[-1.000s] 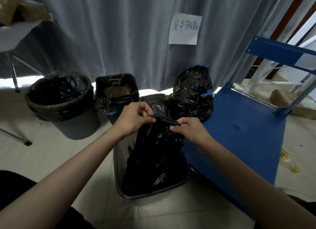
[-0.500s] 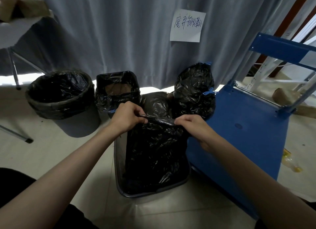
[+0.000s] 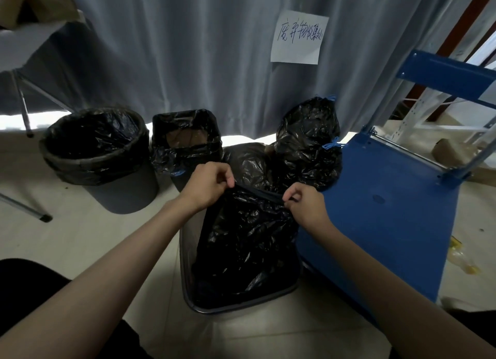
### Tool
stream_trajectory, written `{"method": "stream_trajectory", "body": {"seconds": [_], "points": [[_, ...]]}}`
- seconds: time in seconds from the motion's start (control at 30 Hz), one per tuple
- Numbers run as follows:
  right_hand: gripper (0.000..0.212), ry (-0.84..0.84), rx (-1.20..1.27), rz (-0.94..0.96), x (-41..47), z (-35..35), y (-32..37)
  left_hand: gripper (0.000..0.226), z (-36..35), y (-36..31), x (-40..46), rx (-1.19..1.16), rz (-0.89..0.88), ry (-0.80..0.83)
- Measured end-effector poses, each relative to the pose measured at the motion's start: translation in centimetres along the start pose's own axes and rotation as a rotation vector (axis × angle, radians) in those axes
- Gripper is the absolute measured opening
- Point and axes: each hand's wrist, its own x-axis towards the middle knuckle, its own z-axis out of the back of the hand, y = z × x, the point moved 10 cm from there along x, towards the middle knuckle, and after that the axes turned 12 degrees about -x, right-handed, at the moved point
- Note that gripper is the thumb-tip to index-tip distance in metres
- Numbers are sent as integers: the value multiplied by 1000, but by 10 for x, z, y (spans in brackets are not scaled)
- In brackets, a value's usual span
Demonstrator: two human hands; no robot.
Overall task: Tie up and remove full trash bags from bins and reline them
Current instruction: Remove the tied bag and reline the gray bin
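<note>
Both hands, left hand (image 3: 208, 183) and right hand (image 3: 306, 204), pinch bag (image 3: 247, 240) rim.

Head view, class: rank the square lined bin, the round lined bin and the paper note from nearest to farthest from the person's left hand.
From the left hand:
1. Square lined bin, just behind it, left.
2. Round lined bin, farther left.
3. Paper note, up on the curtain, right.
</note>
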Motion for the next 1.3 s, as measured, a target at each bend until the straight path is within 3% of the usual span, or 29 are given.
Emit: {"method": "stream_trajectory", "body": {"seconds": [0.17,0.27,0.37,0.47,0.57,0.63,0.8,0.93,1.0,1.07,1.17,1.3], "points": [[24,-61,-114,55,1,-5,8,33,-13,10,8,230,0,-17],[32,97,-239,53,3,-25,8,42,-31,14,7,418,45,107],[40,314,-350,34,1,-46,-1,37,-46,31,-1,536,149,274],[26,362,-366,20,0,-46,-6,36,-44,34,-4,530,161,253],[34,355,-345,7,-1,-46,-12,35,-35,23,-1,532,53,124],[24,393,-332,18,-5,-48,-12,36,-38,11,-3,485,-65,91],[27,549,-240,-1,-21,-55,-11,37,-67,-28,-14,369,-296,190],[26,471,-152,-33,-17,-49,-16,43,-94,-32,-26,387,-281,357],[36,389,-96,-62,-14,-43,-20,52,-104,-27,-34,415,-236,419],[45,311,-51,-98,-12,-38,-24,50,-110,-28,-45,358,-193,423],[41,275,-20,-124,-13,-36,-26,30,-117,-41,-61,266,-145,397],[37,250,97,-134,-20,-32,-23,35,-127,-43,-78,209,-28,454]]}}
